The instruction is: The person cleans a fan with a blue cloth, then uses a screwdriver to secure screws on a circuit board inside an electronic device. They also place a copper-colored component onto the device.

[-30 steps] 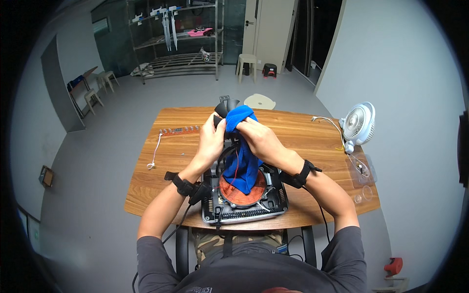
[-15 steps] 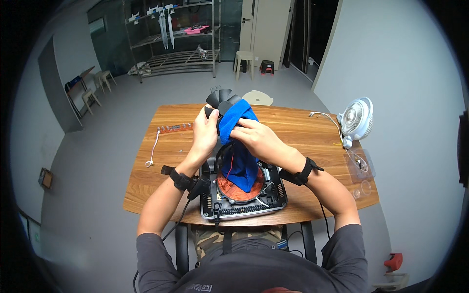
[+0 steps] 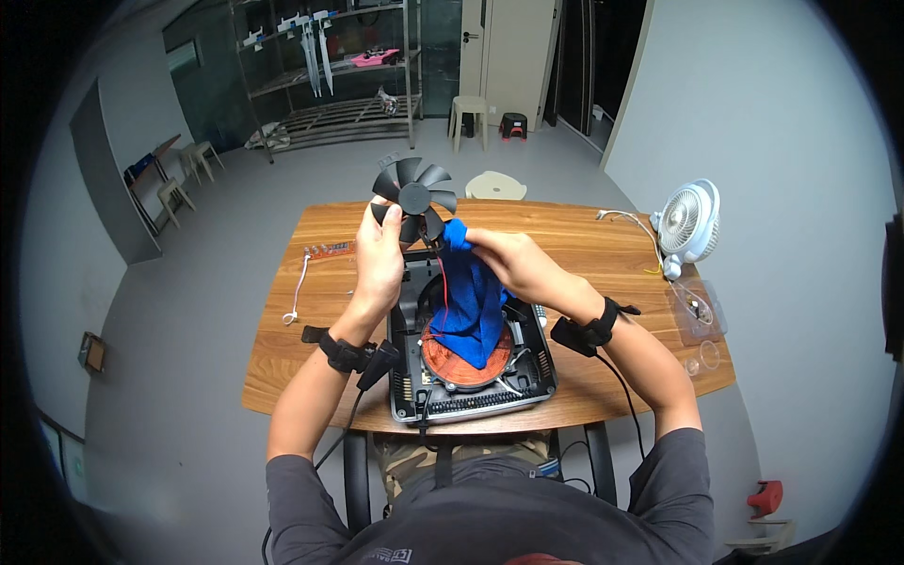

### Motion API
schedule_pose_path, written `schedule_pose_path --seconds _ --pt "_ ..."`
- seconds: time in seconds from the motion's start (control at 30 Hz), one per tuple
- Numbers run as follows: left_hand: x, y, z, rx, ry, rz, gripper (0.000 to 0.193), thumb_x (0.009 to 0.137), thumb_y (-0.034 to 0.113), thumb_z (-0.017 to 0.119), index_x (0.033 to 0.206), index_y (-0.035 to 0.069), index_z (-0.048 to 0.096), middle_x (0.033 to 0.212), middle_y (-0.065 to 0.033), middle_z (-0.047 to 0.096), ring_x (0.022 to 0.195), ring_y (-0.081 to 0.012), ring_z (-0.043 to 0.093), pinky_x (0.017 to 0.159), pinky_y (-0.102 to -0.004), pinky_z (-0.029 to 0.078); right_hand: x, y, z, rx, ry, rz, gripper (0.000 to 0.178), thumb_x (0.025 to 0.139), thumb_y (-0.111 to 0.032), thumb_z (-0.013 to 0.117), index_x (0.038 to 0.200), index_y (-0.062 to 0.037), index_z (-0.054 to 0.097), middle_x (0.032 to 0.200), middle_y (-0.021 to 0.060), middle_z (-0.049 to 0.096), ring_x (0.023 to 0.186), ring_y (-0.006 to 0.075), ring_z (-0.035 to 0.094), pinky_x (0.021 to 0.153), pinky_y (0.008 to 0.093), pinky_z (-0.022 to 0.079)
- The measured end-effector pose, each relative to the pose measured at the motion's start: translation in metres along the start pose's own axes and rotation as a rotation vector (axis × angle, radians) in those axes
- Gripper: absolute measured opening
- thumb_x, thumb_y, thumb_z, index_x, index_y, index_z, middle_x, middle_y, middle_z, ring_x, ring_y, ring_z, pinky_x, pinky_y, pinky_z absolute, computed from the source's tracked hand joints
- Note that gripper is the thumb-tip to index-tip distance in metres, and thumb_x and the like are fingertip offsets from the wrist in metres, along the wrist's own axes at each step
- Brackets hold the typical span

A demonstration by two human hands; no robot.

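My left hand [image 3: 380, 252] grips a black cooling fan [image 3: 414, 198] by its edge, thumb in front, with the blades facing me. A thin red wire [image 3: 443, 282] runs down from the fan. Just right of the fan, my right hand [image 3: 508, 256] pinches a blue cloth [image 3: 466, 301]. The cloth hangs down over a round copper coil [image 3: 452, 372], hiding part of it. That coil sits inside the opened black housing of an induction cooker [image 3: 407, 400], which lies at the table's near edge.
A small circuit board [image 3: 330, 250] with a white cable lies on the wooden table [image 3: 320, 363] at the left. On the right stand a white desk fan [image 3: 687, 226] and a clear plastic tray [image 3: 695, 306] with small parts. Black cords trail from both wrist straps.
The blue cloth has come off the fan blades, moving down and right with my right hand. My left hand has shifted the fan slightly left, and its blades now show fully.
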State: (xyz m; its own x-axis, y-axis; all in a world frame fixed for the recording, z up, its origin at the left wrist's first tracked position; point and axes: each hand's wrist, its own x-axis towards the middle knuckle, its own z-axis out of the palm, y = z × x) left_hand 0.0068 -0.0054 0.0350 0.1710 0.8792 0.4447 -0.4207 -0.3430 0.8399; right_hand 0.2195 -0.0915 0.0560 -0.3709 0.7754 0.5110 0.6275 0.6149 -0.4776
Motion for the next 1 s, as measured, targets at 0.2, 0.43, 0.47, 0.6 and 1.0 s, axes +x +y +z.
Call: schedule_pose_path --seconds 0.2,0.43,0.47,0.6,1.0 --pt "-0.008 -0.002 0.005 -0.085 -0.108 -0.094 0.036 0.112 0.025 0.045 0.143 0.006 0.049 0.125 -0.0034 0.063 0.111 -0.0105 0.060 0.097 -0.0292 0.049 0.007 0.011 -0.002 0.859 -0.032 0.307 0.044 0.105 -0.011 0.059 0.145 0.0005 0.044 0.112 0.0037 0.069 0.108 0.0112 0.065 0.092 0.0302 0.053" --pt "-0.017 0.004 0.023 -0.129 -0.178 -0.105 0.043 0.112 0.028 0.048 0.151 0.010 0.043 0.135 -0.0048 0.060 0.122 -0.0141 0.058 0.104 -0.0329 0.048 0.016 0.004 0.006 1.148 -0.059 0.347 0.054 0.098 -0.008 0.068 0.147 -0.0012 0.044 0.113 0.0017 0.069 0.101 0.0097 0.064 0.091 0.0259 0.053" --pt "-0.017 0.003 0.024 -0.123 -0.181 -0.097 0.044 0.112 0.028 0.048 0.151 0.010 0.043 0.135 -0.0047 0.060 0.122 -0.0143 0.058 0.104 -0.0328 0.048 0.016 0.007 0.009 1.082 -0.071 0.358 0.053 0.097 -0.008 0.069 0.145 -0.0006 0.047 0.113 0.0022 0.069 0.102 0.0098 0.064 0.092 0.0263 0.053" --pt "-0.017 -0.001 0.025 -0.116 -0.209 -0.055 0.045 0.111 0.028 0.050 0.152 0.011 0.042 0.135 -0.0049 0.060 0.121 -0.0146 0.059 0.104 -0.0327 0.049 0.017 0.018 0.010 0.873 -0.094 0.400 0.043 0.095 -0.009 0.072 0.135 0.0012 0.060 0.114 0.0042 0.070 0.104 0.0100 0.063 0.093 0.0278 0.053" --pt "0.003 0.006 0.003 -0.124 -0.061 0.023 0.040 0.111 0.028 0.049 0.149 0.015 0.043 0.136 -0.0041 0.060 0.116 -0.0155 0.061 0.099 -0.0390 0.052 0.009 0.027 -0.012 0.714 0.044 0.428 0.018 0.096 -0.014 0.072 0.107 0.0006 0.075 0.094 0.0020 0.074 0.083 0.0066 0.065 0.077 0.0250 0.055"
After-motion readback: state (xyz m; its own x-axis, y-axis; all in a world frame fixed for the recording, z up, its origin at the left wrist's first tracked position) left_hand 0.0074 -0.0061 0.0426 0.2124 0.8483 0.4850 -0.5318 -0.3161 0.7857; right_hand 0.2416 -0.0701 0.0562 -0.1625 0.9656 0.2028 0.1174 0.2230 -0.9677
